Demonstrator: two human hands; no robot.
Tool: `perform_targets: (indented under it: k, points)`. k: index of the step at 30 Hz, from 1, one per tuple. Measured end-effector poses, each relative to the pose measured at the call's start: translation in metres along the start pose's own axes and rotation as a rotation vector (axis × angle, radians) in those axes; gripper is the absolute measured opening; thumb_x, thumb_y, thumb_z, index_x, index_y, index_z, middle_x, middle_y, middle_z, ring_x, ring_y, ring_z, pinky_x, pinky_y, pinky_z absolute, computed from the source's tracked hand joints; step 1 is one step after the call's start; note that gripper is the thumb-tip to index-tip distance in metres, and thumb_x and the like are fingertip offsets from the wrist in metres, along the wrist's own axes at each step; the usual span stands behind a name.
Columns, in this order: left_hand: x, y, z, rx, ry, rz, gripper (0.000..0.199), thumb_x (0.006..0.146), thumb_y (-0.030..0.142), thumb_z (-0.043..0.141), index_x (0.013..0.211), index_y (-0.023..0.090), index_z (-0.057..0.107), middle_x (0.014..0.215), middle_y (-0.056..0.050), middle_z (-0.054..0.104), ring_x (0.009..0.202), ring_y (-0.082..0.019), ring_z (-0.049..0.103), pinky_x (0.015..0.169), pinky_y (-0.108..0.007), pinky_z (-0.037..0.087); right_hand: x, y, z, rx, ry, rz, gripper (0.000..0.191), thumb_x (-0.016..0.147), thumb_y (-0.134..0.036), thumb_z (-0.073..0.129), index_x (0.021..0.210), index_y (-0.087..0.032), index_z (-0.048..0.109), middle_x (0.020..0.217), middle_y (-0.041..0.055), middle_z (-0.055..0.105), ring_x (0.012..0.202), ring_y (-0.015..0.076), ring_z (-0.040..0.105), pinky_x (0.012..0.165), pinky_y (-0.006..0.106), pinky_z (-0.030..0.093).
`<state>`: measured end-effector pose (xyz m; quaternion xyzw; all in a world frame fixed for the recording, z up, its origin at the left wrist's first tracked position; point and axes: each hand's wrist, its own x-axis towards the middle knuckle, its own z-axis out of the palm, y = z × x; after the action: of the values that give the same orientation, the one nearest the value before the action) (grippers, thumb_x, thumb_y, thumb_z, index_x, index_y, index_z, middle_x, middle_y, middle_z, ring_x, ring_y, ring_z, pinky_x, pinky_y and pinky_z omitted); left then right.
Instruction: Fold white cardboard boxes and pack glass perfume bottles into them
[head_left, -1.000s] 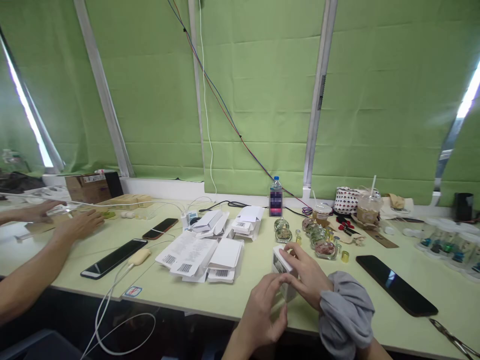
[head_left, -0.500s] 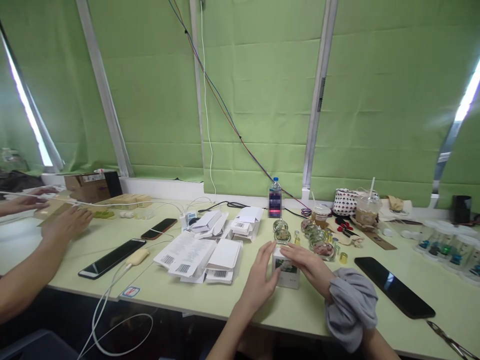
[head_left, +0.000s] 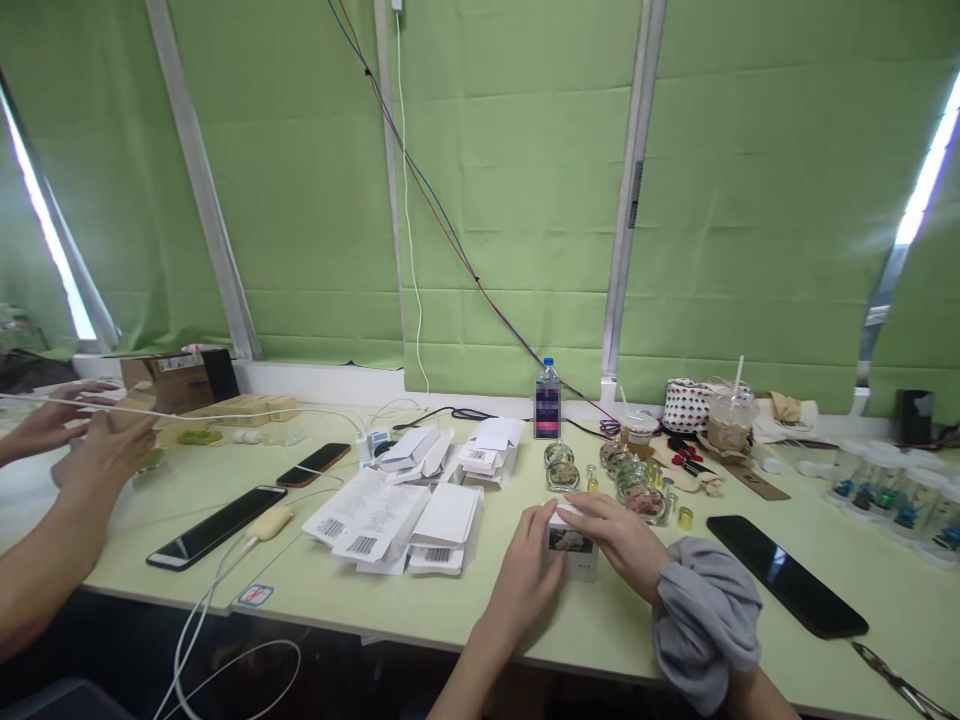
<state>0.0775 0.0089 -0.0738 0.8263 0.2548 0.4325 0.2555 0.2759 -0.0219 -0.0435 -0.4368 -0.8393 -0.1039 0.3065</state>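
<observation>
A small white box [head_left: 582, 568] with a picture of foliage and flowers on its front stands upright near the table's front edge. My left hand [head_left: 527, 560] grips it along the left side, its thumb across the front. From the right, my right hand [head_left: 619, 535] lays its fingers over the top of the box; a grey scrunchie [head_left: 705, 615] circles that wrist. Just behind the box are round glass jars [head_left: 562, 473] with dried material inside. More round jars [head_left: 643, 500] and small yellow-capped vials [head_left: 592, 480] are right of them.
Flat white cartons [head_left: 379, 515] with barcodes lie left of my hands. Phones [head_left: 217, 525], a white cable and a water bottle [head_left: 548, 400] share the table. Rightward are another phone [head_left: 784, 575], tweezers [head_left: 900, 680], drink cups and clear tubs [head_left: 911, 500]. A co-worker's hands [head_left: 105, 440] hold a brown carton at far left.
My left fingers have drawn lower and closer around the box; my right hand stays on its top. At far left, the co-worker has raised and turned the brown carton.
</observation>
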Motion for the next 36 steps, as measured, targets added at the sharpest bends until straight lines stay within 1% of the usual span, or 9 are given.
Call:
perform_targets:
  k: [3,5,8,11,16,21,24,29,36]
  points:
    - [-0.007,-0.012,0.004,-0.048,-0.043,-0.103,0.079,0.08,0.008,0.048,0.149,0.025,0.012,0.147,-0.011,0.037,0.131,-0.025,0.04,0.109,-0.045,0.033,0.0,-0.004,-0.001,-0.101,0.033,0.034,0.045,0.091,-0.012,0.036,0.125,-0.026,0.062,0.124,0.0132,0.063,0.113,0.0253,0.06,0.091,0.043,0.053]
    - [-0.01,-0.019,0.004,-0.106,-0.089,-0.177,0.086,0.077,0.005,0.047,0.15,0.025,0.006,0.148,-0.011,0.038,0.129,-0.024,0.044,0.106,-0.043,0.036,-0.001,-0.006,0.001,-0.123,0.044,0.043,0.044,0.093,-0.013,0.036,0.125,-0.027,0.062,0.123,0.0136,0.063,0.111,0.0251,0.061,0.088,0.041,0.054]
    - [-0.01,-0.022,0.003,-0.149,-0.102,-0.223,0.083,0.074,0.003,0.047,0.148,0.024,0.018,0.143,-0.01,0.045,0.123,-0.024,0.048,0.103,-0.038,0.04,-0.001,-0.006,0.003,-0.121,0.054,0.057,0.042,0.094,-0.015,0.036,0.124,-0.026,0.063,0.126,0.0143,0.06,0.112,0.0258,0.059,0.086,0.039,0.054]
    - [-0.008,-0.018,0.001,-0.148,-0.09,-0.241,0.078,0.071,0.004,0.049,0.144,0.023,0.027,0.139,-0.009,0.049,0.119,-0.023,0.05,0.1,-0.036,0.042,-0.002,-0.005,0.004,-0.08,0.054,0.058,0.041,0.092,-0.014,0.04,0.126,-0.024,0.061,0.117,0.0133,0.063,0.106,0.0253,0.061,0.084,0.038,0.054]
    - [-0.005,-0.009,-0.003,-0.152,-0.091,-0.284,0.072,0.068,0.004,0.048,0.135,0.025,0.037,0.12,-0.005,0.062,0.106,-0.021,0.057,0.089,-0.033,0.047,-0.002,-0.002,0.005,-0.059,0.055,0.068,0.047,0.087,-0.009,0.044,0.129,-0.027,0.058,0.111,0.0107,0.063,0.102,0.0243,0.06,0.083,0.038,0.053]
    - [-0.007,-0.012,-0.002,-0.131,-0.038,-0.279,0.069,0.071,0.003,0.044,0.136,0.025,0.036,0.127,-0.007,0.058,0.107,-0.021,0.057,0.088,-0.033,0.048,-0.001,-0.002,0.016,-0.111,0.001,0.146,0.059,0.082,-0.005,0.044,0.134,-0.03,0.053,0.117,0.0101,0.062,0.103,0.0252,0.061,0.082,0.037,0.053]
    - [-0.008,-0.016,-0.003,-0.03,0.075,-0.291,0.066,0.076,0.004,0.044,0.138,0.022,0.034,0.132,-0.011,0.052,0.115,-0.024,0.053,0.094,-0.038,0.046,0.007,0.0,0.029,-0.117,0.026,0.195,0.059,0.084,-0.006,0.042,0.134,-0.035,0.051,0.116,0.0069,0.062,0.095,0.0221,0.063,0.078,0.032,0.052]
    - [-0.013,-0.014,-0.011,0.162,0.231,-0.168,0.052,0.087,0.012,0.041,0.137,0.022,0.031,0.135,-0.012,0.045,0.126,-0.023,0.043,0.103,-0.043,0.04,0.046,0.02,0.053,-0.077,-0.014,0.269,0.046,0.087,-0.016,0.048,0.127,-0.037,0.058,0.106,0.0027,0.064,0.089,0.0194,0.064,0.075,0.027,0.05]
    - [-0.031,-0.011,-0.032,0.508,0.301,0.024,0.034,0.089,0.008,0.038,0.119,0.02,0.048,0.117,-0.011,0.054,0.112,-0.022,0.054,0.092,-0.038,0.047,0.095,0.051,0.08,-0.093,-0.003,0.34,0.036,0.086,-0.021,0.052,0.119,-0.03,0.066,0.104,0.0051,0.067,0.087,0.0217,0.063,0.071,0.028,0.048]
